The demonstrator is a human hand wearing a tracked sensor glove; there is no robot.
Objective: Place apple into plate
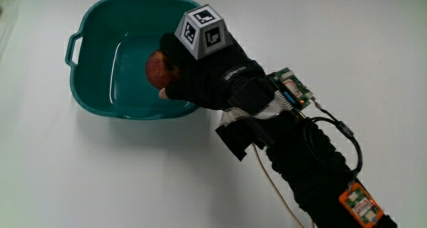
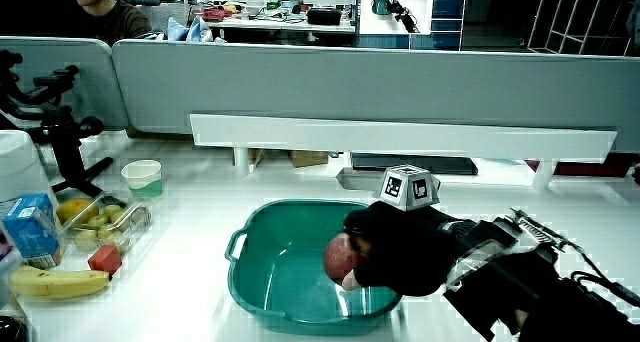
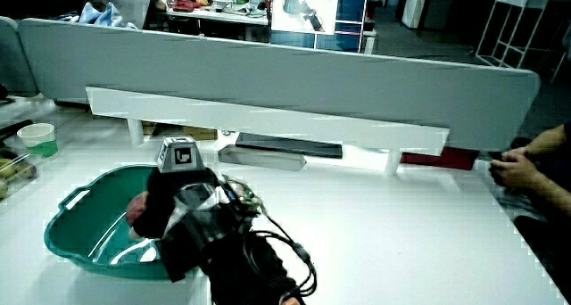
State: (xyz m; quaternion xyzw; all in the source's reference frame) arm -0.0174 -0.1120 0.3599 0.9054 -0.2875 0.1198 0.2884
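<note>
The round red apple is gripped by the hand in the black glove, fingers curled around it, with the small patterned cube on the hand's back facing upward. The apple is seen at the fingertips, over the inside of the teal plastic basin with side handles, which serves as the plate here; no flat plate is seen. In a side view the apple is below the rim line, near the basin's wall on the hand's side. Whether the apple already touches the basin floor cannot be told.

Step judged in hand: lowering and release, task nearly finished. For a clean placement, the apple should be brought down until it is borne by the floor before the fingers are spread; a drop from height would likely let it roll and knock the wall. The forearm crosses the rim, so the wrist should be lifted straight up after release to avoid tipping the light basin. In a side view the hand covers most of the apple, so contact is better judged from above.

A banana and a paper cup lie well apart from the hand, not involved.
</note>
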